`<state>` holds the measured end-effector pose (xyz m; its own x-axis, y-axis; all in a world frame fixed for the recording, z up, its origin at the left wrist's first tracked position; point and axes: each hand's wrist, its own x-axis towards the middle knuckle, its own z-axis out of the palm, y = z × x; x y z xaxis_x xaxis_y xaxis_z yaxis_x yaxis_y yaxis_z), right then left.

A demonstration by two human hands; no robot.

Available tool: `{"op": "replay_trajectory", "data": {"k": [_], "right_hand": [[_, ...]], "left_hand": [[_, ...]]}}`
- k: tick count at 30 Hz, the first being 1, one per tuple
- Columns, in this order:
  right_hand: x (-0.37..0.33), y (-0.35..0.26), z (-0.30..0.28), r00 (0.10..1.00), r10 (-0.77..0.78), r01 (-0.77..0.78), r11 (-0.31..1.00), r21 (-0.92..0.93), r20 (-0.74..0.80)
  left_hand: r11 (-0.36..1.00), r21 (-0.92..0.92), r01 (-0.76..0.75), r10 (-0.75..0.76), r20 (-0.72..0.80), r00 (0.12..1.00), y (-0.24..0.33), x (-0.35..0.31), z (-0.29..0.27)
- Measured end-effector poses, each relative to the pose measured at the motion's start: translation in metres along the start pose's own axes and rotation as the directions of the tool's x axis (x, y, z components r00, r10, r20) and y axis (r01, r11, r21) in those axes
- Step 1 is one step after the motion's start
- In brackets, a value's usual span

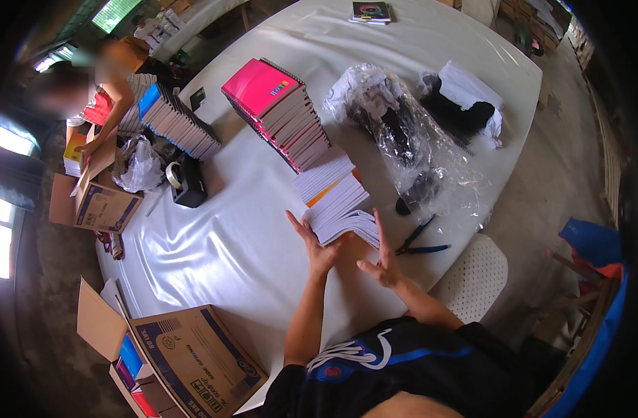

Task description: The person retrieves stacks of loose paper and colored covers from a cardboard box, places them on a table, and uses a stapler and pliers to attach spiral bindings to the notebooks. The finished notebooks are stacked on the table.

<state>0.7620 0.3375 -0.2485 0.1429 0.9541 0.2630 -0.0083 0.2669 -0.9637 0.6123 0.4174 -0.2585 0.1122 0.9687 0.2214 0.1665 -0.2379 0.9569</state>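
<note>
A stack of white ruled paper sheets point(337, 207) lies before me on the table, its near end curving upward in a bent bunch. At its left edge is my left hand point(321, 252), open, fingers stretched along the side and thumb near the front edge. Beside the right edge stands my right hand point(383, 265), also open, index finger straight and thumb held apart. Farther off, more ruled sheets point(324, 174) with an orange strip between them lead up to a tall pile of spiral notebooks point(263, 87) with a pink cover on top.
Blue-handled pliers point(423, 249) and a crumpled clear plastic bag point(430, 174) lie to the right. Leftward are a tape dispenser point(186, 182), blue-covered spiral notebooks point(179, 125) and a cardboard box point(106, 205) with another person at it. Another box point(200, 362) stands near left, a white chair point(475, 279) at right.
</note>
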Motion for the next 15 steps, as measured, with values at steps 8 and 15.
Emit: {"op": "replay_trajectory", "data": {"k": [8,15], "right_hand": [[0.053,-0.005,-0.043,0.999,0.044,-0.038,0.967,0.253,-0.017],[0.08,-0.002,-0.033,0.973,0.151,-0.153,0.988,0.0,0.173]], "left_hand": [[0.946,0.289,-0.145,0.163,-0.04,0.986,-0.019,-0.004,-0.003],[0.993,0.121,-0.012,0.0,0.1,0.995,-0.023,0.009,0.002]]}}
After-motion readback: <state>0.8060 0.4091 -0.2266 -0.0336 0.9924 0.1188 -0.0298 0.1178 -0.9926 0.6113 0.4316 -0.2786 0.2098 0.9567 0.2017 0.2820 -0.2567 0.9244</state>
